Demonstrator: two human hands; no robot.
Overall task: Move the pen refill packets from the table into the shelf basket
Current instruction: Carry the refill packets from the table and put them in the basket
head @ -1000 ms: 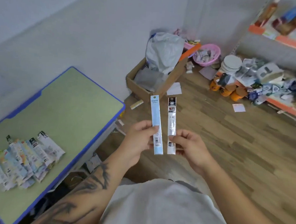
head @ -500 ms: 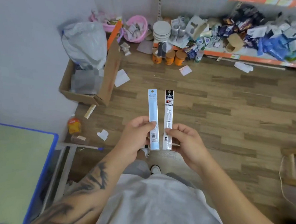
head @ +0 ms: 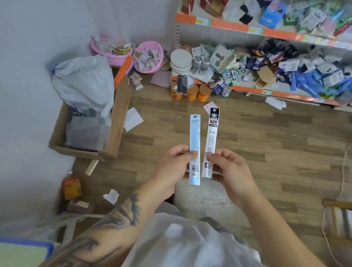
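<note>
Above a wood-plank floor (head: 273, 151), a person holds two pen refill packets upright, side by side and just apart. Each hand serves as a grip closed on one packet: the left hand (head: 172, 166) pinches the pale blue packet (head: 195, 138) between thumb and curled fingers below its middle, while the right hand (head: 230, 169) pinches the white packet with the black header (head: 211, 133) near its lower end. Both packets rise well clear of the fingers, their hang-hole ends pointing toward the shelf (head: 259, 31) crowded with goods. At lower left, a corner of the green, blue-edged worktop (head: 9, 253) shows. A cardboard box (head: 118, 117) holding a plastic bag sits beside the wall, with two pink baskets (head: 149, 57) behind it.
</note>
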